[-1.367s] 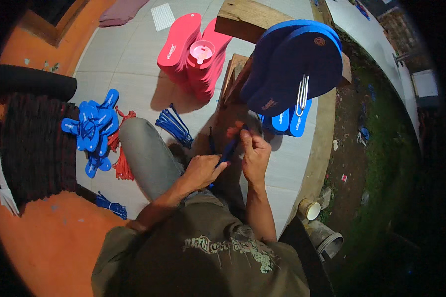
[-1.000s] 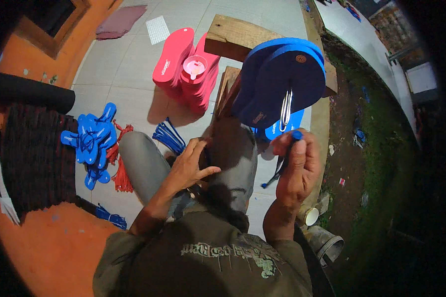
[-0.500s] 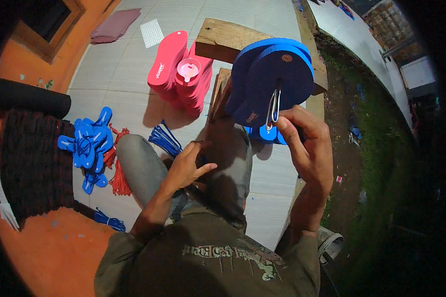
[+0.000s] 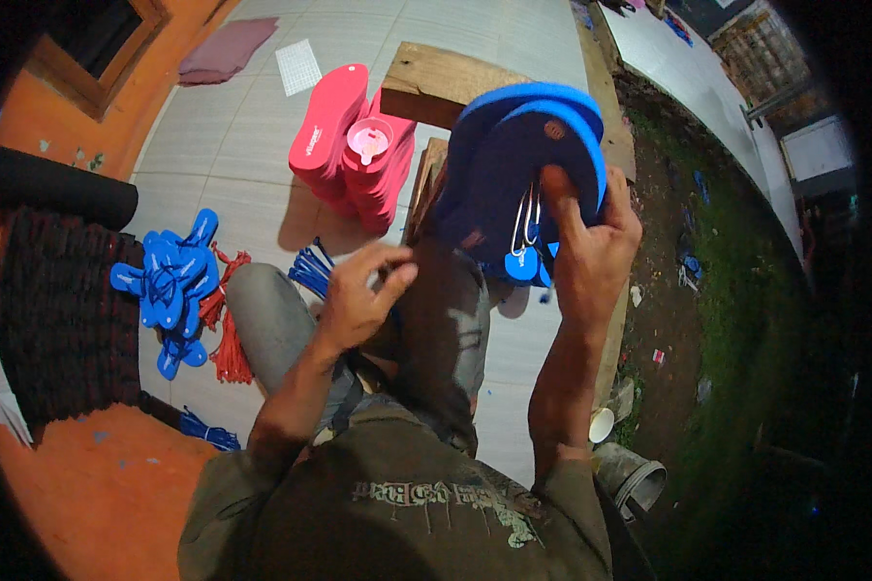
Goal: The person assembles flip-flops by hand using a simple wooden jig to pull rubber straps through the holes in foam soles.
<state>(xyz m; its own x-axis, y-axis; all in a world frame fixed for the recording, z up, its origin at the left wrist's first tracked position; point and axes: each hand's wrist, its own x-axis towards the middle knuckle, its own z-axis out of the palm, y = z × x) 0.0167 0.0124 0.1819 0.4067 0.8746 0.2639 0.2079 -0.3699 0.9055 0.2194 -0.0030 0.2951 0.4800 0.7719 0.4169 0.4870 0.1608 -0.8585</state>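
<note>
A stack of blue foam flip-flop soles with dark navy tops rests at the end of a wooden beam. My right hand grips the top sole at its right edge, one finger pressing on the dark face and others around the rim. Beside that finger a bent metal wire loop sticks out of the sole. My left hand hovers over my lap with fingers curled toward the thumb. Something small and greyish shows between them, too small to name. A bundle of blue straps lies just beyond my left hand.
Pink soles stand stacked with a small pink cup on top. The wooden beam juts out behind the blue soles. Finished blue flip-flops and red straps lie left of my knee. A dark stack stands farther left.
My right hand has moved from the wire loop up onto the top sole and now grips its edge. My left hand has curled its fingers and risen slightly. The soles have tilted a little.
</note>
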